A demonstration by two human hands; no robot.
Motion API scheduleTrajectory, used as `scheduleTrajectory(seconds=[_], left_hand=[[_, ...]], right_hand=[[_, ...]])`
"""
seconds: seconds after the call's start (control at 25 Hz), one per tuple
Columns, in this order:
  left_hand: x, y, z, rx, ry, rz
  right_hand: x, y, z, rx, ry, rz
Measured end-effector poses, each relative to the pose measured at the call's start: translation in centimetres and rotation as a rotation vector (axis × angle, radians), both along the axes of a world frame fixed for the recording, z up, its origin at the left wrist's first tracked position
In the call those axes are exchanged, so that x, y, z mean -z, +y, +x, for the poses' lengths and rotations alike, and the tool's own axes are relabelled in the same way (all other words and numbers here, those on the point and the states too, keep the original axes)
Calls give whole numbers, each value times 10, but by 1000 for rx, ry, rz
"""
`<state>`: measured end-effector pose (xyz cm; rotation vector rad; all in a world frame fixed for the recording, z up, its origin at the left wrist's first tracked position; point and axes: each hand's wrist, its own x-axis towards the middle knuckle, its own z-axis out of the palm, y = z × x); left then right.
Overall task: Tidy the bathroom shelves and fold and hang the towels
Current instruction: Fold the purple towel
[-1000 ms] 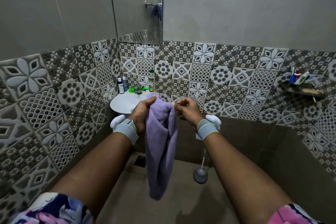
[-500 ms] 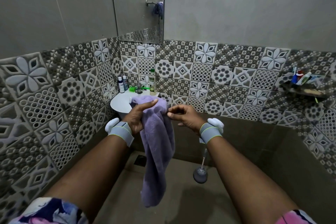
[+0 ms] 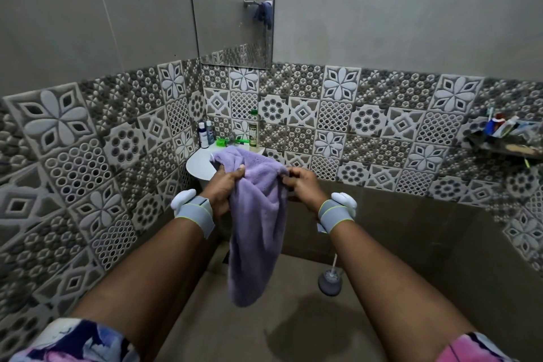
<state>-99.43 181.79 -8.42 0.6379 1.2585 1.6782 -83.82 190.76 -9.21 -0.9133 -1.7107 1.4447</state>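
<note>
Open floor (image 3: 235, 332) below — sink (image 3: 197, 167), bottles (image 3: 202, 134) just ahead

Right hand (image 3: 299, 185) regrasped towel (image 3: 255, 214) edge; top now spread wider.

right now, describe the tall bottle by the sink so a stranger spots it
Below the wall mirror sits a white corner sink. At its back, right of two short blue bottles, stands the bottle: tallest, pale, green-capped.

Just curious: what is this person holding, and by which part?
A purple towel, by its bunched top: the left hand grips one side, the right hand pinches the other; the rest hangs down.
</note>
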Motion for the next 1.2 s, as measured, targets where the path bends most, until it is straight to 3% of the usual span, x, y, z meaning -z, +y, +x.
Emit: scheduleTrajectory(seconds=[0.16,0.32,0.44,0.52,0.64,0.72,0.88,0.96,1.0,1.04,1.12,1.16,1.2], left_hand=[[-5,-5,-1,143,-162,-72],[-13,-11,0,388,-220,96],[-14,-11,1,436,-246,151],[-11,-10,4,340,-227,76],[-7,-11,3,200,-182,12],[-2,-9,-7,-68,-70,-43],[-7,-20,-20,-688,169,-218],[-7,-20,-25,-846,474,-288],[-8,-19,-24,-797,728,-207],[-8,-14,-24,-615,922,-60],[-18,-8,-7,-22,1017,32],[-23,-3,2,175,1041,2],[-25,3,12,218,1107,-33]], right_hand=[[-2,1,0,181,116,153],[-9,-15,13,-160,115,-157],[-1,-19,16,-277,32,-203],[6,-20,11,-329,-84,-164],[3,-22,4,-274,2,-168],[-3,-16,6,-115,95,-133],[-6,-2,10,29,152,192],[-9,0,4,26,141,268],[-10,0,1,5,117,288],[-12,0,-1,-33,78,305],[-11,2,-4,-109,25,309],[-11,2,-3,-117,32,295],[-11,1,0,-100,63,269]])
